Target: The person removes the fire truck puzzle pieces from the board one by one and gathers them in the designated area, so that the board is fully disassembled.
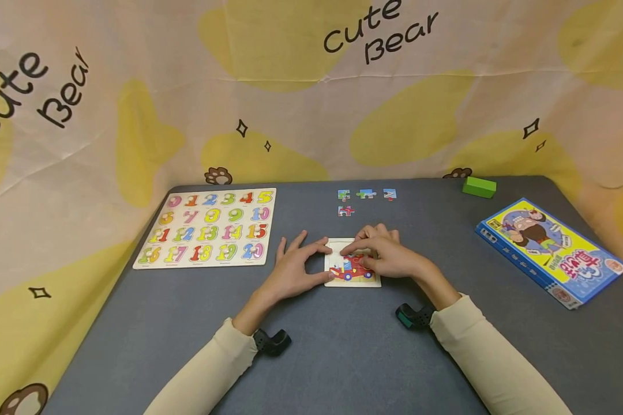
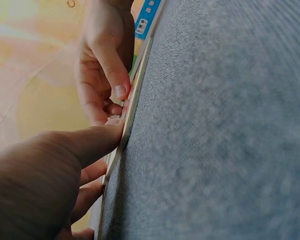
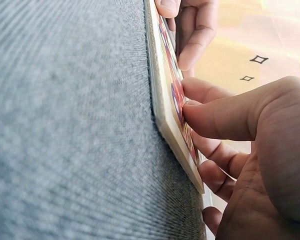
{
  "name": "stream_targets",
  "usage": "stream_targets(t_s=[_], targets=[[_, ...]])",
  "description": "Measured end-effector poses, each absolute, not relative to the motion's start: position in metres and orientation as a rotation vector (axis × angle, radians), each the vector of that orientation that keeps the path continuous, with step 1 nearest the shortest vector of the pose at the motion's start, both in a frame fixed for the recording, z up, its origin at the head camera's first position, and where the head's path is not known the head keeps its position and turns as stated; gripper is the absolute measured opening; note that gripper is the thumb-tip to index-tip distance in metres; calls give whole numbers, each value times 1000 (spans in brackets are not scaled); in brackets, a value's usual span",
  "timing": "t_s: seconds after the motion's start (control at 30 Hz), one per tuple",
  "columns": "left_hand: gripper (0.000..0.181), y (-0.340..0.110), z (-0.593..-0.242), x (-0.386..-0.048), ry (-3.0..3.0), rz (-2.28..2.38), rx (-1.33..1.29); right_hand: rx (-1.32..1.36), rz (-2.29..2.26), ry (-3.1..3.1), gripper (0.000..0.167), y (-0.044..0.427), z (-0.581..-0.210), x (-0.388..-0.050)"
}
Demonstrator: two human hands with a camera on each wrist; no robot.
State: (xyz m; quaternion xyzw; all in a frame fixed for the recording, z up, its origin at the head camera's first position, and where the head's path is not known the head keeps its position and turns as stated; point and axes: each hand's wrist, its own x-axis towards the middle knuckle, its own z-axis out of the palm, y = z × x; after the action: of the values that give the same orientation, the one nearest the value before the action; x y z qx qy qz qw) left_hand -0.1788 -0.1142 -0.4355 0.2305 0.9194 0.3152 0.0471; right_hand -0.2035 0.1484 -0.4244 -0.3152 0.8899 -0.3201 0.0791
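A small jigsaw board (image 1: pixel 353 283) with a light rim and a red truck picture (image 1: pixel 349 271) lies flat on the grey table. My left hand (image 1: pixel 296 271) touches its left side, the thumb at the lower corner and the index finger at the upper one. Over the board's upper right is my right hand (image 1: pixel 394 253), its thumb and index fingertip down on the picture. In the right wrist view that thumb (image 3: pixel 222 117) presses against the picture's surface. Whether a piece sits under or between the right fingertips is hidden.
Several loose jigsaw pieces (image 1: pixel 366 194) lie behind the board. A wooden number board (image 1: pixel 270 230) is at the left. On the right are a blue and yellow box (image 1: pixel 560 248) and a green block (image 1: pixel 479 187). A printed cloth (image 1: pixel 301 115) hangs behind the table.
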Motion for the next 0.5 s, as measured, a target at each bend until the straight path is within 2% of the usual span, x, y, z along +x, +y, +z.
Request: stream_targets(t_s=[0.5], targets=[[48,-111,-434,-176,2836,964,687,-941,-971,2612,44,150,-423,-204]])
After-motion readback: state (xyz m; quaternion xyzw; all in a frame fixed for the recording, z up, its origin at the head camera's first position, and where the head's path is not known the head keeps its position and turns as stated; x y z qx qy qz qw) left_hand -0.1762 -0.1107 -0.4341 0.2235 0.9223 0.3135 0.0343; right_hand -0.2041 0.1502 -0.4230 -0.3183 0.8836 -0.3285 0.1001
